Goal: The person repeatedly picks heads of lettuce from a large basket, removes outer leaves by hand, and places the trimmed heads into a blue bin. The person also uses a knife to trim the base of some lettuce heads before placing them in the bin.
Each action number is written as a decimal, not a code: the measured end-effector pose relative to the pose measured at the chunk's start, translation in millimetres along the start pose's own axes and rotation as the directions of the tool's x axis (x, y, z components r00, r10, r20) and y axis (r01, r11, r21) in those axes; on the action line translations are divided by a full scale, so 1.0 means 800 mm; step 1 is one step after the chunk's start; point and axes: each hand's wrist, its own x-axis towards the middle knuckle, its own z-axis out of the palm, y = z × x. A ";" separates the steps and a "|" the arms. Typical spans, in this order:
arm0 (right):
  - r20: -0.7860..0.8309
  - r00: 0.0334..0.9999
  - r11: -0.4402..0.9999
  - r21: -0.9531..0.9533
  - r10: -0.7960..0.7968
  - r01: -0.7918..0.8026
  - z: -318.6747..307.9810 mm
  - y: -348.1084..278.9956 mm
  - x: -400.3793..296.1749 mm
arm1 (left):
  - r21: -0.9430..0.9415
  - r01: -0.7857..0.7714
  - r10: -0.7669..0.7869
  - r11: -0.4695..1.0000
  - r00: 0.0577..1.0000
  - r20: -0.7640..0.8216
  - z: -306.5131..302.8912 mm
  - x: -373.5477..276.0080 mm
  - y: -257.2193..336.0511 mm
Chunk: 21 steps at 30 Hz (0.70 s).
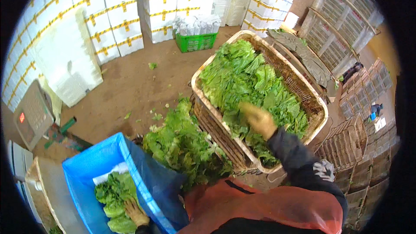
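Observation:
A large dirty white plastic crate (317, 122) stands at the centre right, heaped with leafy green lettuce (240, 71). My right hand (259, 120) is over the near part of that heap, blurred; whether its fingers hold a leaf cannot be told. At the lower left is a box lined with blue plastic sheet (94, 156), with heads of lettuce (115, 209) inside and a pale sheet behind them. My left hand (135, 213) lies flat on these heads, fingers spread. Between box and crate rises a pile of loose lettuce leaves (185, 143).
White foam boxes (120, 16) with yellow-black tape are stacked along the back. A green crate (196, 42) with bagged contents stands before them. A scale with a red display (34, 113) is at the left. Stacked crates (338, 22) fill the right, and leaf scraps (152, 66) lie on the floor.

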 end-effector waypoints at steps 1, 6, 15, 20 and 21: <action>-0.100 0.995 0.995 -0.098 0.007 -0.016 -0.026 0.042 0.044 | 0.041 -0.006 0.003 0.999 0.998 0.059 -0.004 0.002 -0.004; -0.278 0.910 0.807 -0.431 0.308 -0.405 -0.078 0.238 0.244 | -0.568 0.250 -0.267 0.784 0.962 0.055 -0.079 0.022 0.010; -0.046 0.937 0.929 -0.125 0.345 -0.348 -0.030 0.412 0.402 | -0.395 0.107 -0.223 0.912 0.939 -0.261 -0.210 0.075 0.221; 0.078 0.884 0.657 0.640 0.461 -0.399 -0.066 0.342 0.345 | -0.668 -0.182 -0.014 0.722 0.961 -0.276 -0.210 0.183 0.364; 0.085 0.915 0.743 0.556 0.395 -0.373 -0.079 0.315 0.330 | -0.659 -0.251 0.041 0.709 0.948 -0.317 -0.209 0.220 0.410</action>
